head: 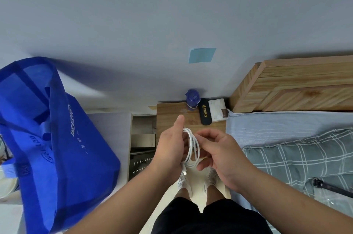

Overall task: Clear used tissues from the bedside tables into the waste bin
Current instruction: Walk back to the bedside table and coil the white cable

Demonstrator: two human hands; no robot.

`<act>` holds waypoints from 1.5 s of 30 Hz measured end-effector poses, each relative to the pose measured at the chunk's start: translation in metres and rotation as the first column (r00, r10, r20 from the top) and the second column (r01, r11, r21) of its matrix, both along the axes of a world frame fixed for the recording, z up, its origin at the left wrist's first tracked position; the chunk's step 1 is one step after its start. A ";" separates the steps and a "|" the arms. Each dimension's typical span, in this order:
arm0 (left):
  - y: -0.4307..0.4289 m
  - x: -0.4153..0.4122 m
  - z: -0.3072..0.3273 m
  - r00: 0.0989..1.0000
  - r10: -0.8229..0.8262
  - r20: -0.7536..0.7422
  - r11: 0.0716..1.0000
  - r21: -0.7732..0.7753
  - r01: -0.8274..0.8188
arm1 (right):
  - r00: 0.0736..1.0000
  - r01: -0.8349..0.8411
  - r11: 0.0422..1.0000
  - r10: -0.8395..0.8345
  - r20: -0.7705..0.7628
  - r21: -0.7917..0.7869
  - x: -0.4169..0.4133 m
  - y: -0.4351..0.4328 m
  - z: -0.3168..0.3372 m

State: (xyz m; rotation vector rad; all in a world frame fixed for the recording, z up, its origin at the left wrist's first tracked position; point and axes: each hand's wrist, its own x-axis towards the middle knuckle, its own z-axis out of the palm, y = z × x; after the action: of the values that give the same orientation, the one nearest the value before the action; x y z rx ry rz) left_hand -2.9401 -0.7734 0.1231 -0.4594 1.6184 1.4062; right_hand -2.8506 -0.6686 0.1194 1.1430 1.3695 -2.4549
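Note:
My left hand [171, 147] holds a coiled white charging cable [193, 147] above the wooden bedside table [170, 117]. My right hand [223, 155] pinches the same coil from the right side. On the table's far edge stand a blue bottle [192, 100], a black glasses case [205, 112] and a white tissue pack [217, 109]. No loose tissue or waste bin shows in this view.
A large blue fabric bag [53, 138] fills the left. The bed with a grey checked quilt [305, 157] and wooden headboard [296, 86] lies to the right. A dark gap with a metal panel [142, 149] sits left of the table. My feet stand below.

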 end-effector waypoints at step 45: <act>-0.018 -0.009 -0.007 0.921 0.083 0.379 0.826 0.491 -0.276 | 0.982 0.007 0.972 -0.051 -0.182 -0.233 0.014 0.022 -0.022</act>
State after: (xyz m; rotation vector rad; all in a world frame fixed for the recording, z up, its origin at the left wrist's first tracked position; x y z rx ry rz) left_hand -2.9490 -0.7918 0.1160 -0.4980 0.8576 1.7357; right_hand -2.8369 -0.6465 0.0978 0.9075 1.0736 -2.7140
